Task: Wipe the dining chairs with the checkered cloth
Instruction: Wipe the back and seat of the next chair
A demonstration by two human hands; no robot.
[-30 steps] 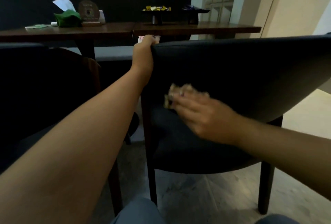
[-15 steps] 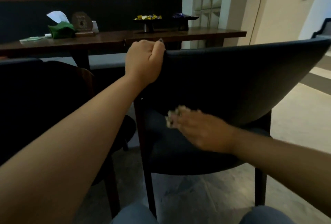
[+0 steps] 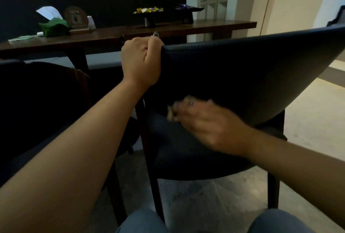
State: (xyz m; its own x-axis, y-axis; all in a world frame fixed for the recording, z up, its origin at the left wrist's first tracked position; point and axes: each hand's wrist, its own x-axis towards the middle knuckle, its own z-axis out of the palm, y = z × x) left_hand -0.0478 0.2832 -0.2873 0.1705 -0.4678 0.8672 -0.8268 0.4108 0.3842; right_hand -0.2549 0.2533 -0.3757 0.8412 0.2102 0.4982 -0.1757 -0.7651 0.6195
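Note:
A dark upholstered dining chair (image 3: 252, 76) stands in front of me, its curved back facing me. My left hand (image 3: 141, 61) grips the top left corner of the backrest. My right hand (image 3: 207, 123), blurred by motion, presses the checkered cloth (image 3: 170, 113) against the lower edge of the backrest, near the seat. Only a small pale corner of the cloth shows past my fingers. A second dark chair (image 3: 43, 106) stands to the left, partly behind my left arm.
A long wooden table (image 3: 168, 31) runs behind the chairs, carrying a green tissue holder (image 3: 54, 26), a round plaque (image 3: 75, 18) and a dish of sweets (image 3: 148, 11). Stone floor (image 3: 308, 120) lies to the right. My knees (image 3: 141, 221) show at the bottom.
My right hand with the cloth has slid down the backrest towards the seat. My left hand keeps its hold on the chair's top corner while the view has shifted a little.

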